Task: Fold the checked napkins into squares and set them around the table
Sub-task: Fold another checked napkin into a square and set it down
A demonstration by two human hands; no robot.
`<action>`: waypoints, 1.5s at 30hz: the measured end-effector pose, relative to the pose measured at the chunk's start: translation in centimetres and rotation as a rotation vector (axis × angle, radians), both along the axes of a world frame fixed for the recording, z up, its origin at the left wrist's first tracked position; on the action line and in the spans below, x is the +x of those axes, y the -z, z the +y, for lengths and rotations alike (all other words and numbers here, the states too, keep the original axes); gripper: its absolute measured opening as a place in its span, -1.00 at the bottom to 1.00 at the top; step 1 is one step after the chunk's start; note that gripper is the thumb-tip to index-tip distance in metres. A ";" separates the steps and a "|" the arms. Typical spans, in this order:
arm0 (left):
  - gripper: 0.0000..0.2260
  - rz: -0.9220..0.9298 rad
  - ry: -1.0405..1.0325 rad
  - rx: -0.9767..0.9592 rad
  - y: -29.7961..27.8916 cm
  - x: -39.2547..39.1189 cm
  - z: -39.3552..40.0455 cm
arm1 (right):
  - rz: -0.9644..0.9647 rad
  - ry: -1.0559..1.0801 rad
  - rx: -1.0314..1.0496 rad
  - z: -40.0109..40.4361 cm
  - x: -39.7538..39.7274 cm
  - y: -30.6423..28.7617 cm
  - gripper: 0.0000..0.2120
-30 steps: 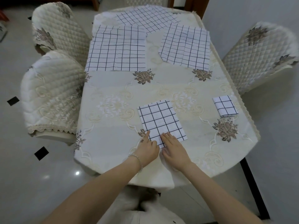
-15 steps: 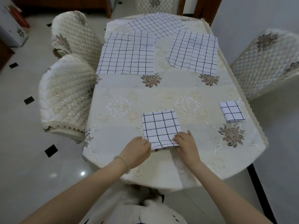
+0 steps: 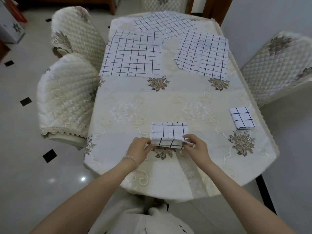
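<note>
Left hand (image 3: 139,148) and right hand (image 3: 195,146) each pinch a near corner of the white black-checked cloth napkin (image 3: 168,132), lifted at the cream embroidered tablecloth's (image 3: 118,102) near edge. Advice: carry both corners evenly to the far edge, align, then press the crease.

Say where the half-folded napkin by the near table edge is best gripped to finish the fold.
Probably at the two near corners of the half-folded napkin, coming from the near side. Its near edge is lifted and rolled over while the far part lies flat. The left hand and right hand already pinch there, one grip per corner.
</note>
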State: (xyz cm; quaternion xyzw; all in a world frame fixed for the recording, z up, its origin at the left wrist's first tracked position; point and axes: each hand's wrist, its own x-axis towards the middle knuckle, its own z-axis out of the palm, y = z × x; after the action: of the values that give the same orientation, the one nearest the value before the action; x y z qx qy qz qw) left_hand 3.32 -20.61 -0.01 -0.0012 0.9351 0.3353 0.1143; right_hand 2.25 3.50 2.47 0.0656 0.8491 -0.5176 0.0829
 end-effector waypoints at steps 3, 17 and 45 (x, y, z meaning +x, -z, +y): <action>-0.86 -0.043 -0.116 0.044 -0.2 -1.7 0.6 | 0.018 0.124 -0.049 -0.3 -1.5 0.3 -0.74; -0.78 -0.214 -0.195 -0.159 1.4 -5.5 1.9 | -0.039 0.192 0.122 -2.0 -7.2 3.6 -0.64; -0.35 0.104 0.391 -0.576 4.7 -6.2 0.1 | 0.135 -0.257 0.793 -3.0 -5.5 8.7 -0.41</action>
State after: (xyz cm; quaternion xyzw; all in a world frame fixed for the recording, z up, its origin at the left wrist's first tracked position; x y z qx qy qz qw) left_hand -2.91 -20.51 -4.67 0.1629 0.9784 0.0290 0.1238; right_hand -3.26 0.49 -6.20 -0.0482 0.9873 -0.1394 0.0593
